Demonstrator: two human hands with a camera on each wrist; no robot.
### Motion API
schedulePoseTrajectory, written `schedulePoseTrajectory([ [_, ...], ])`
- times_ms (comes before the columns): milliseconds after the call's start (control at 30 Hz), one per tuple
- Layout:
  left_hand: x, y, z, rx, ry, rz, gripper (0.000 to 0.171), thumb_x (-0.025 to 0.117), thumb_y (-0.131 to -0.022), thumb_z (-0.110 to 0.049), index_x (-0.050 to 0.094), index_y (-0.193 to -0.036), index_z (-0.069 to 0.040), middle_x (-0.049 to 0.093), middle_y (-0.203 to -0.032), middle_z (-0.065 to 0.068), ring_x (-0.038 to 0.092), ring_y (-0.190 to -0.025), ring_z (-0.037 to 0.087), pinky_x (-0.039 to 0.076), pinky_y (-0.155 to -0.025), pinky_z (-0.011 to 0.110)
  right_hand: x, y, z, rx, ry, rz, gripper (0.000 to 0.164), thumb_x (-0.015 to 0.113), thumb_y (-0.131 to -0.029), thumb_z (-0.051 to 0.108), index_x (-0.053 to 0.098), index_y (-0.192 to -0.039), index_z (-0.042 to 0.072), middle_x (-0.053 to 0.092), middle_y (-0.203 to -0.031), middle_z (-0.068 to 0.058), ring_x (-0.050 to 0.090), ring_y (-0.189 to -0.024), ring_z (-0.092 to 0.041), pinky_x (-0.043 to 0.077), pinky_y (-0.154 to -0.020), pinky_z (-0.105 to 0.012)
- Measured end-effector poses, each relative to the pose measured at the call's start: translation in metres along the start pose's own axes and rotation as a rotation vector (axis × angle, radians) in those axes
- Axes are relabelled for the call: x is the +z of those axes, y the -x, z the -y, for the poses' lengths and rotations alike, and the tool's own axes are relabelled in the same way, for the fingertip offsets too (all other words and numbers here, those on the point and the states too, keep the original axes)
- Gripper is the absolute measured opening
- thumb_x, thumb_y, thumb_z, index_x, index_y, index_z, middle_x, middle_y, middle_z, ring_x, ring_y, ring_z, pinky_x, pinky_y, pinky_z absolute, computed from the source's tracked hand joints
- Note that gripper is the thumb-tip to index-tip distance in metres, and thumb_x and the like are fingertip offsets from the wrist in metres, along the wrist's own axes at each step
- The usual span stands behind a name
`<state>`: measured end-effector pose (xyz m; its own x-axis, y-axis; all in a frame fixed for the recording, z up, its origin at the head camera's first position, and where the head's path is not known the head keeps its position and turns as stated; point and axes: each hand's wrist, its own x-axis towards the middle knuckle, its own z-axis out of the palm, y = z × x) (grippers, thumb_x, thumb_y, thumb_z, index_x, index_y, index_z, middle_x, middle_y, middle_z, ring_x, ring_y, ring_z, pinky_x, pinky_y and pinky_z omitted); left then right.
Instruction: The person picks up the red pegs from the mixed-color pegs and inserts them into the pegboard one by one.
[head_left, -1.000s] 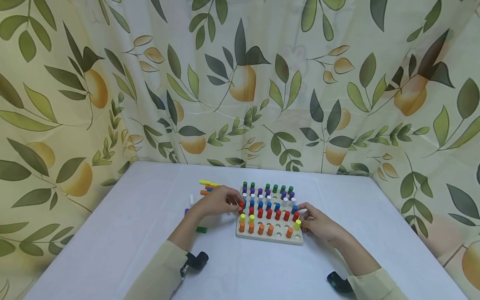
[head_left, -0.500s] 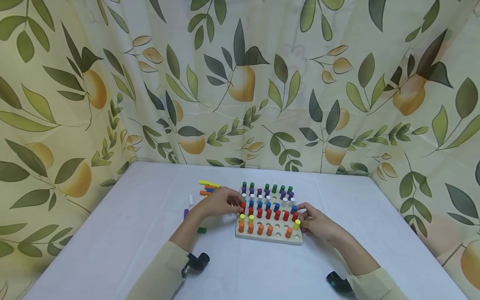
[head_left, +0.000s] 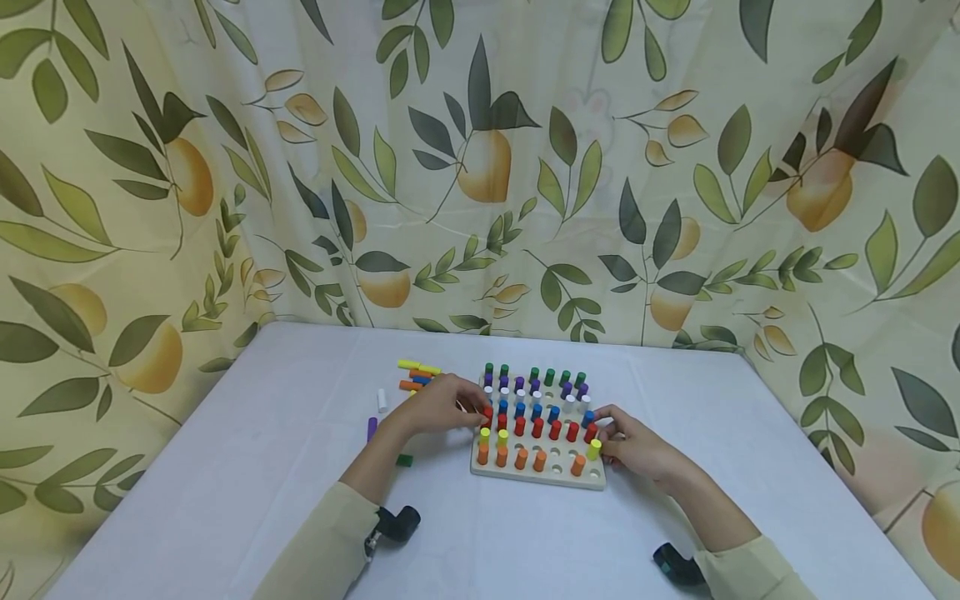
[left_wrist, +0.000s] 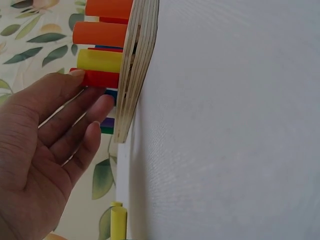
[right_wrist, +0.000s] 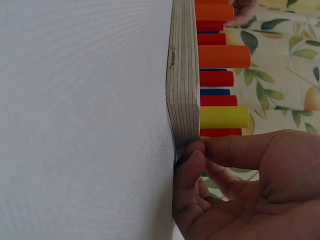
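A pale wooden pegboard [head_left: 525, 476] lies on the table, with upright pegs in rows of green, purple, white, blue, red, yellow and orange. My left hand [head_left: 444, 405] pinches a red peg [left_wrist: 100, 78] at the left end of the red row. Its thumb lies on the peg's top, and the peg's base meets the board beside a yellow peg [left_wrist: 100, 60]. At the board's right edge, my right hand [head_left: 637, 447] grips the side with thumb and curled fingers, close to a yellow peg [right_wrist: 225, 117] and the last red peg.
Loose yellow pegs [head_left: 408, 364], orange pegs [head_left: 409, 386] and a blue one lie in a pile left of the board. Nearer lie a white peg [head_left: 382, 401], a purple peg [head_left: 372, 429] and a green peg [head_left: 405, 460]. A patterned curtain [head_left: 480, 250] stands behind the table [head_left: 525, 550].
My left hand has shifted slightly right and down with the red peg, which now sits lower at the row's left end. The right hand has stayed on the board's edge.
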<state>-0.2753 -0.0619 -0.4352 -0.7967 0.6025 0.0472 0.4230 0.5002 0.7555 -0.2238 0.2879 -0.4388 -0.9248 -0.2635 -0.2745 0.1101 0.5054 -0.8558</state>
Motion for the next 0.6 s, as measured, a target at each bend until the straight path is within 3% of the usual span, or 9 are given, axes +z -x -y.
schedulePoseTrajectory([
  [600,-0.0013,-0.0001,-0.0012,0.012,0.003,0.023,0.012,0.075,-0.095,-0.008,0.077,-0.106,-0.012,0.071,-0.094,-0.009,0.065,-0.088,0.013,0.056,-0.079,0.028,0.0004,-0.003,-0.002,0.015,-0.011,-0.013,0.044,0.054,-0.098,-0.005,0.042,-0.14,0.001,0.048,-0.104,-0.015,0.054,-0.086,-0.027,0.05,-0.072,-0.032],
])
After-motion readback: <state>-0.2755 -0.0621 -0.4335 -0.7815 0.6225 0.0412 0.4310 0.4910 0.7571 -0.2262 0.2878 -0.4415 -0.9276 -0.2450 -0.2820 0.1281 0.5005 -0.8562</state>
